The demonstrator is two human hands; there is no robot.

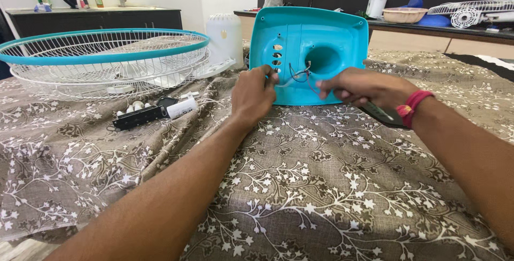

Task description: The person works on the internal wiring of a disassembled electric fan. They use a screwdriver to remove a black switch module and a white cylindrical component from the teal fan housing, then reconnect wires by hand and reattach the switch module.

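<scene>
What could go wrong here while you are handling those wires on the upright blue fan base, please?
The thin wires pinched between the left hand and right hand could snap or pull loose. The blue fan base stands on edge on soft, rumpled cloth, so a tug might tip it. The loose small parts nearby could roll into the folds.

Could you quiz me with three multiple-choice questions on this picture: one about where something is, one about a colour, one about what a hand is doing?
1. Where does the fan grille lie?
A. left of the turquoise fan base
B. on top of it
C. behind the person

2. What colour is the wristband?
A. green
B. red
C. white

3. What is the left hand doing?
A. lying flat on the cloth
B. gripping the base's left edge
C. holding a cup

Answers: 1 A, the grille sits far left. 2 B, plainly red. 3 B, its fingers meet the base's edge.
</scene>
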